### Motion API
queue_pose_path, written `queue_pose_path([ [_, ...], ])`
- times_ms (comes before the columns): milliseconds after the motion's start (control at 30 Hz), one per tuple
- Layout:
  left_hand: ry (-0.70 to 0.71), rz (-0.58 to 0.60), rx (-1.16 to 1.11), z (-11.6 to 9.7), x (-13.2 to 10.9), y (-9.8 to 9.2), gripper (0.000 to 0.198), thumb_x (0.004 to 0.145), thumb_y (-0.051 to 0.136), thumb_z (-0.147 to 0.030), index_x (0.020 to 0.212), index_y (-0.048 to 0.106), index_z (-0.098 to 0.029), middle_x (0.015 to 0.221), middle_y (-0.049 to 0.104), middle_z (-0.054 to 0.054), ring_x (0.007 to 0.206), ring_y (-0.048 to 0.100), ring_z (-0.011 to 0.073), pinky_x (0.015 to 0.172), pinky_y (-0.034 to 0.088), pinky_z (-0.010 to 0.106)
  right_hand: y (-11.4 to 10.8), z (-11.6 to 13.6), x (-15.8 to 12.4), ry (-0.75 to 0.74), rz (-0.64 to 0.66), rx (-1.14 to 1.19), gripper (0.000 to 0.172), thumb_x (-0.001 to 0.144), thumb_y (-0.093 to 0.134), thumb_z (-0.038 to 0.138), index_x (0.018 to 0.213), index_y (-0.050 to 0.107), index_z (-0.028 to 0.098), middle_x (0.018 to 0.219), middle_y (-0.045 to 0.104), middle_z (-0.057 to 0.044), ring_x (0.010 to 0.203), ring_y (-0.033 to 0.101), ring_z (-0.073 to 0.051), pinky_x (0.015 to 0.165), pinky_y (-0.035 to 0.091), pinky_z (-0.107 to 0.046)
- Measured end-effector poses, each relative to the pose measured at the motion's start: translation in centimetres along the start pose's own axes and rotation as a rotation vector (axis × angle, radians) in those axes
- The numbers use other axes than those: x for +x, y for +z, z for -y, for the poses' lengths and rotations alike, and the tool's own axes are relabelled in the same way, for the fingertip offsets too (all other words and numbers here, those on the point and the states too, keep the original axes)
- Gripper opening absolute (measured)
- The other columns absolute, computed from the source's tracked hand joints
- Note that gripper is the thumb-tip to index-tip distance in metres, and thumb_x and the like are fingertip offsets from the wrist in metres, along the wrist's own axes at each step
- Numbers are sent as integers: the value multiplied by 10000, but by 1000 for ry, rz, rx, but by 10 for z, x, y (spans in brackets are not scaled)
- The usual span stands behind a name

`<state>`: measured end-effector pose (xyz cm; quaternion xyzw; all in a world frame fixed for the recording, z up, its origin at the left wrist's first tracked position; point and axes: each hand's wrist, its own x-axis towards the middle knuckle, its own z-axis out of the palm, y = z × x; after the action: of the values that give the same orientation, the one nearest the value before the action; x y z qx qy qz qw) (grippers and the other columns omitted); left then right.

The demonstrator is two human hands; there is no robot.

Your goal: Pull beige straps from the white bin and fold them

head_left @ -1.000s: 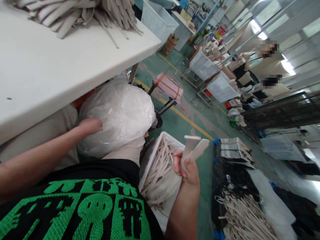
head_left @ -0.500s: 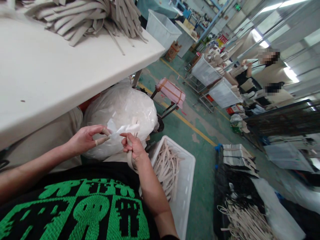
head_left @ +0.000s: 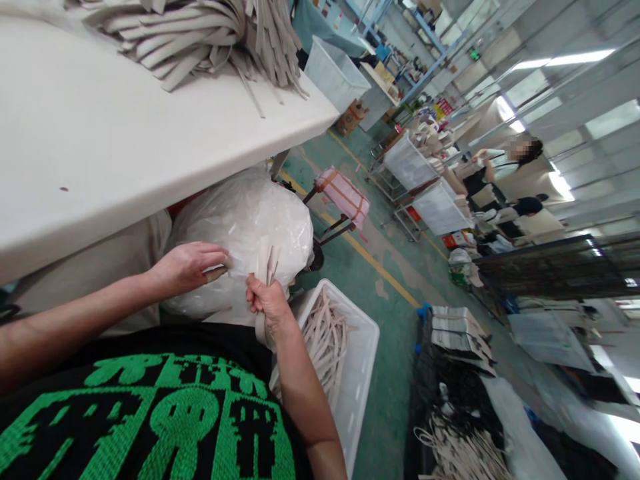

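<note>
My right hand [head_left: 270, 305] is closed in a fist around a few beige fabric strips [head_left: 265, 260]. Their ends stick up above the fist, and a looped part hangs below it by the wrist. To the left, my left hand [head_left: 189, 269] has its fingers pressed together with the thumb beneath. A pale, see-through sliver is faintly visible at its fingertips, too blurred to name. Both hands are in front of a large clear plastic bag [head_left: 280, 207] with white contents. Beside my right forearm, a white plastic bin [head_left: 367, 347] holds many loose beige strips [head_left: 325, 333].
A white table [head_left: 100, 147] at upper left carries a heap of grey-beige strips [head_left: 200, 33]. Beyond the bag stands a pink-topped stool [head_left: 345, 193]. More strips [head_left: 465, 447] lie on black material at lower right. Wheeled bins [head_left: 410, 160] and two people are farther back.
White slips seen between my hands no longer show clearly. My right index finger has curled in from pointing, and the strips now stand upright above the fist. The left fingers have straightened and come together.
</note>
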<state>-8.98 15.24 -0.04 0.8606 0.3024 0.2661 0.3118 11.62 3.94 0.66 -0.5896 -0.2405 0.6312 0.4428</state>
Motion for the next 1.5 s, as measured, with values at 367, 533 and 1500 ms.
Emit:
queue_pose_path([
  [367, -219, -25, 9, -6, 14, -1, 272, 848, 640, -423, 1025, 721, -234, 1095, 794, 106, 1005, 748, 284, 915, 560, 375, 9, 2, -5, -26, 19, -94, 369, 639, 829, 462, 605, 588, 185, 460, 514, 61, 376, 373, -52, 370, 251, -211],
  [533, -589, 26, 73, -6, 10, -12, 307, 852, 694, -529, 946, 686, -236, 824, 766, 69, 794, 741, 306, 681, 489, 333, 10, 12, 2, -47, -123, -107, 245, 690, 789, 366, 688, 657, 160, 473, 525, 65, 381, 408, -65, 387, 250, -216],
  [1500, -867, 18, -1178, -30, 20, 15, 349, 692, 906, -433, 635, 659, -193, 664, 676, 35, 588, 599, 149, 559, 526, 251, 0, -6, -43, -217, 48, -179, 709, 862, 526, 878, 947, 647, 185, 630, 650, 23, 379, 388, -61, 421, 352, -220],
])
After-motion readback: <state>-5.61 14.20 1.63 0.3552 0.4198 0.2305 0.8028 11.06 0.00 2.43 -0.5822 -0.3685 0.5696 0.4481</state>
